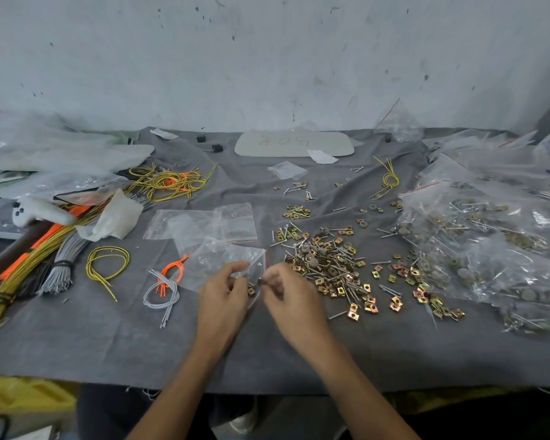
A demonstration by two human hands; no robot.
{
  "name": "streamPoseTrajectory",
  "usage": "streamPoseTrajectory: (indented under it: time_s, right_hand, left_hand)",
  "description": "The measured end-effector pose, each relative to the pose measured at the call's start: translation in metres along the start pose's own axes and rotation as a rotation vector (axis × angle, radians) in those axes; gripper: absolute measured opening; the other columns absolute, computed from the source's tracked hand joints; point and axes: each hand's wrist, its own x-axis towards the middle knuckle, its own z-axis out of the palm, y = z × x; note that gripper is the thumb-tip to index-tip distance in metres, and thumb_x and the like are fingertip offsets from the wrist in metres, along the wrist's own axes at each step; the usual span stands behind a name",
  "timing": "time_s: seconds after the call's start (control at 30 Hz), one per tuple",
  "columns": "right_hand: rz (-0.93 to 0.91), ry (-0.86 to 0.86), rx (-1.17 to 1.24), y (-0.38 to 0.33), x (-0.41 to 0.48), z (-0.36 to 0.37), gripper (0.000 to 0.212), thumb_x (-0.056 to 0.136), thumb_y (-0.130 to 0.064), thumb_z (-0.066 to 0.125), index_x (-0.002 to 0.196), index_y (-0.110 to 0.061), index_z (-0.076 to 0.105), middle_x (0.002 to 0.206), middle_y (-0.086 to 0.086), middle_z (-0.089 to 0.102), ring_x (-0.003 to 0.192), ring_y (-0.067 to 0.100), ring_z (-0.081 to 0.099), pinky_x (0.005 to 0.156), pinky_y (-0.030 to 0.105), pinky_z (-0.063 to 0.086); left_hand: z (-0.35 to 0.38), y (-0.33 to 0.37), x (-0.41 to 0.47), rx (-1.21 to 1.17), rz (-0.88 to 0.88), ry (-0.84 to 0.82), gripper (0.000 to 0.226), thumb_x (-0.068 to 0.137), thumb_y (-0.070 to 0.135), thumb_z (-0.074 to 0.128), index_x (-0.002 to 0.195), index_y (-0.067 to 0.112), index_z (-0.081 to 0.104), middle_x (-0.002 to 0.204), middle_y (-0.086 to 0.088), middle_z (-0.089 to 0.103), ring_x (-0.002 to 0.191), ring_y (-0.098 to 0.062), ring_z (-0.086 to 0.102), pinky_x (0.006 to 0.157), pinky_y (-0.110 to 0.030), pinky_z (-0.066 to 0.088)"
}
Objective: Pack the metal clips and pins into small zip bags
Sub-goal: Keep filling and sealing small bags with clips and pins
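A small zip bag (223, 260) is held just above the grey cloth (134, 347), near the middle of the table. Its mouth is gripped by the curled fingers of the left hand (224, 301). A small dark piece (261, 282) is pinched between thumb and fingertips of the right hand (288, 295) right at that mouth; whether it is a clip or a pin cannot be told. One brass clip (251, 291) is seen through the plastic, inside the bag.

Bare cloth is left open between the two forearms and the front edge of the table, and on both sides of them. Just right of the hands, the loose heap of clips and pins (331, 268) is spread out, too many to be counted. Beyond it the right edge is crowded by filled bags (489, 246), overlapping and not countable. The left edge is taken up by long wire bundles (54, 249) in yellow, orange and grey, with one white controller (35, 211) on top.

At least two empty bags (200, 223) are laid flat behind the held one. One yellow wire loop (108, 265) and one knot of orange and grey ties (165, 285) are placed left of the hands. Toward the wall, one pale oval plate (294, 143) is set, and two small black blocks (217, 148) are seen left of it.
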Motion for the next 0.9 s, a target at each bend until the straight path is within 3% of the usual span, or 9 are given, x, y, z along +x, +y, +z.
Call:
streamPoseTrajectory:
  time_s: [0.2, 0.37, 0.47, 0.67, 0.8, 0.9]
  right_hand:
    - [0.052, -0.056, -0.139, 0.000, -0.001, 0.023, 0.009, 0.094, -0.024, 0.060, 0.102, -0.025, 0.060, 0.098, -0.003, 0.068, 0.096, 0.022, 0.060, 0.082, 0.039, 0.047]
    - [-0.073, -0.175, -0.222, 0.006, -0.001, 0.021, 0.032, 0.096, -0.014, 0.051, 0.121, -0.025, 0.068, 0.113, -0.001, 0.067, 0.100, 0.026, 0.054, 0.089, 0.036, 0.042]
    - [-0.075, -0.147, -0.188, 0.006, -0.007, 0.011, 0.035, 0.093, -0.011, 0.055, 0.124, -0.024, 0.067, 0.117, -0.002, 0.065, 0.105, 0.022, 0.053, 0.093, 0.028, 0.039]
    - [0.007, 0.032, -0.302, 0.032, -0.030, -0.064, 0.009, 0.092, -0.021, 0.066, 0.094, -0.030, 0.067, 0.096, -0.016, 0.063, 0.094, 0.011, 0.052, 0.081, 0.028, 0.042]
    - [0.178, 0.029, -0.491, 0.050, -0.046, -0.105, 0.008, 0.091, -0.038, 0.066, 0.086, -0.036, 0.061, 0.090, -0.019, 0.057, 0.093, 0.009, 0.046, 0.073, 0.029, 0.037]
    - [0.258, -0.031, -0.508, 0.053, -0.053, -0.112, 0.015, 0.088, -0.048, 0.066, 0.081, -0.037, 0.058, 0.087, -0.021, 0.056, 0.091, 0.006, 0.044, 0.075, 0.030, 0.041]
  left_hand:
    - [0.000, -0.006, 0.003, 0.000, -0.008, -0.011, 0.038, 0.075, 0.032, 0.046, 0.105, 0.039, 0.067, 0.069, -0.005, 0.072, 0.059, -0.019, 0.063, 0.060, -0.042, 0.053]
    - [0.001, -0.005, 0.003, -0.011, -0.017, -0.004, 0.036, 0.077, 0.031, 0.046, 0.104, 0.039, 0.068, 0.063, -0.007, 0.067, 0.056, -0.016, 0.056, 0.060, -0.042, 0.050]
    - [0.001, -0.003, 0.002, -0.030, -0.023, -0.003, 0.034, 0.079, 0.027, 0.046, 0.104, 0.033, 0.069, 0.060, 0.000, 0.065, 0.054, -0.013, 0.056, 0.058, -0.035, 0.047]
    - [0.001, -0.001, 0.001, -0.009, -0.006, 0.011, 0.037, 0.078, 0.029, 0.045, 0.105, 0.027, 0.070, 0.054, 0.006, 0.061, 0.048, -0.008, 0.049, 0.053, -0.030, 0.038]
    - [0.001, -0.002, 0.001, -0.008, 0.000, 0.010, 0.037, 0.077, 0.031, 0.045, 0.105, 0.028, 0.070, 0.053, 0.006, 0.059, 0.047, -0.008, 0.047, 0.052, -0.029, 0.038]
    - [0.001, -0.004, 0.002, -0.012, -0.004, 0.013, 0.037, 0.076, 0.032, 0.046, 0.104, 0.030, 0.070, 0.054, 0.004, 0.060, 0.048, -0.009, 0.047, 0.053, -0.029, 0.038]
